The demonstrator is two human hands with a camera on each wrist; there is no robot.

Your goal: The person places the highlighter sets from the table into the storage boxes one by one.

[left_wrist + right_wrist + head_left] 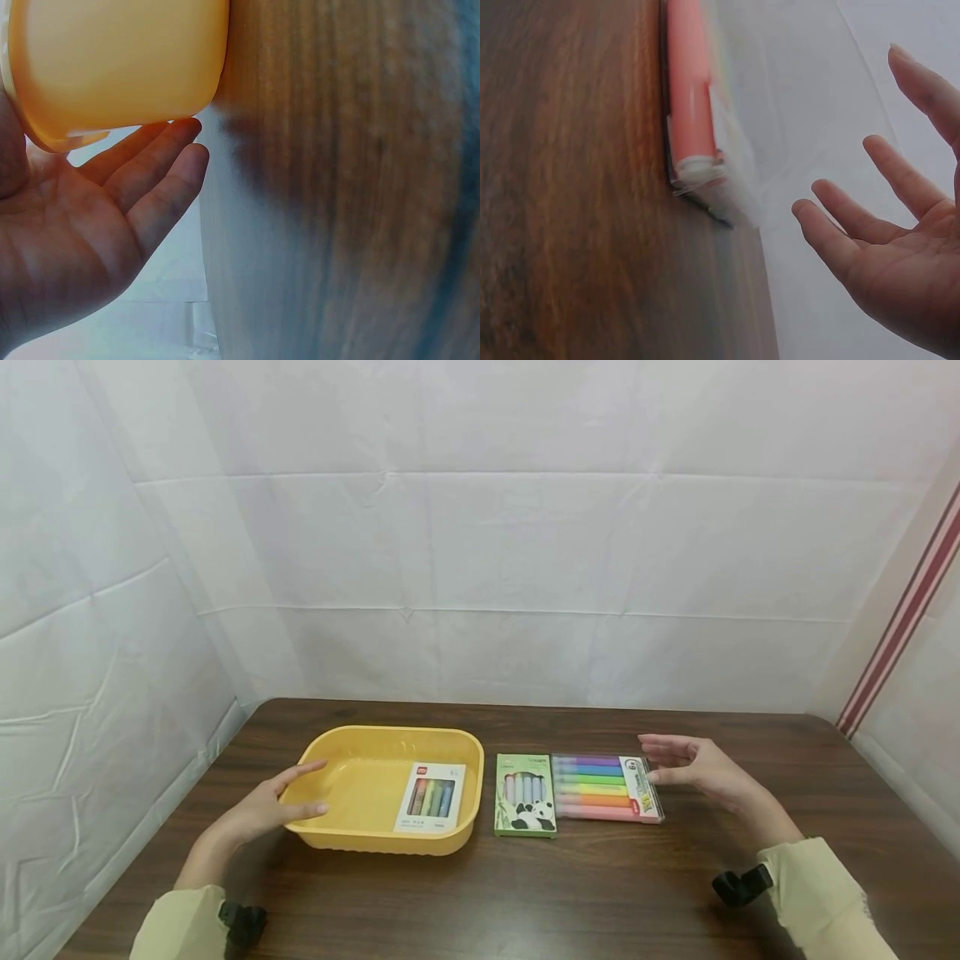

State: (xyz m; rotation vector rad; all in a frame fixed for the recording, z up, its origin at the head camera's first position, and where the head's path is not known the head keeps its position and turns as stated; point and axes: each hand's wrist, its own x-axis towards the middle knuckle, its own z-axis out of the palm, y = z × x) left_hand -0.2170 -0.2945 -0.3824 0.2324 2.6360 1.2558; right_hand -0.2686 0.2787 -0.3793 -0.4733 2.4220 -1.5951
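At the left edge of the yellow plastic tray point(352, 787) is my left hand point(258, 810), its thumb and index finger reaching over the rim. In the left wrist view, the other fingers point(161, 180) extend loosely beside the tray's outer wall. Inside the tray, on its right side, lies a white box of crayon-like sticks point(431, 798). My right hand point(701, 770) hovers with spread fingers by the right end of a clear pack of highlighters point(600, 787). The right wrist view shows a gap between its fingers and that pack.
Between tray and highlighters lies a green panda-print box point(525, 795) of pastel sticks. All of it rests on a dark wooden table point(480, 893). White cloth point(510, 552) hangs behind the table and along its sides.
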